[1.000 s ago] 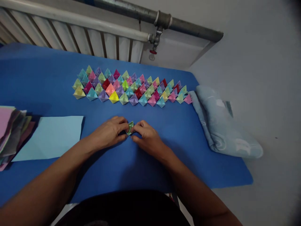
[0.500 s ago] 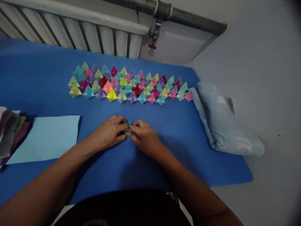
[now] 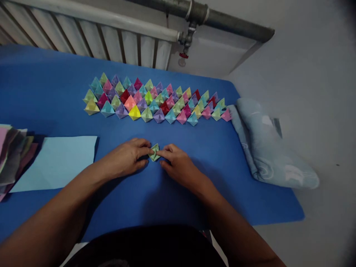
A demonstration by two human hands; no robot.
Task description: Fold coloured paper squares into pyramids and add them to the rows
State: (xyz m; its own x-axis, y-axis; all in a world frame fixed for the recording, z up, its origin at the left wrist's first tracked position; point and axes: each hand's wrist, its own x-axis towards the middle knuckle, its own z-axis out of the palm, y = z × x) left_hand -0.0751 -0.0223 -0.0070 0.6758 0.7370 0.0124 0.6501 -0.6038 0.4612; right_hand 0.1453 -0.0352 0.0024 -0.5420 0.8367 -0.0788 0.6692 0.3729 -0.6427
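Note:
A small pale green folded paper boat (image 3: 154, 157) lies on the blue tabletop between my two hands. My left hand (image 3: 132, 156) rests at its left, the index fingertip touching the paper and the thumb apart below. From the other side my right hand (image 3: 178, 163) reaches in, its index finger stretched onto the boat's middle and its thumb held away from the paper. Neither hand pinches the boat. Behind them stand rows of folded paper boats (image 3: 135, 112) in many colours.
To the left lie a light blue paper sheet (image 3: 59, 159) and a stack of coloured papers (image 3: 13, 155). A folded grey-blue blanket (image 3: 267, 148) covers part of the table's right edge. Behind the table (image 3: 222, 159) are a white radiator (image 3: 108, 42) and a pipe valve (image 3: 189, 37).
My fingers have loosened from their pinch on the green boat and now only touch it with the index fingers. More of the boat shows. The view has shifted slightly.

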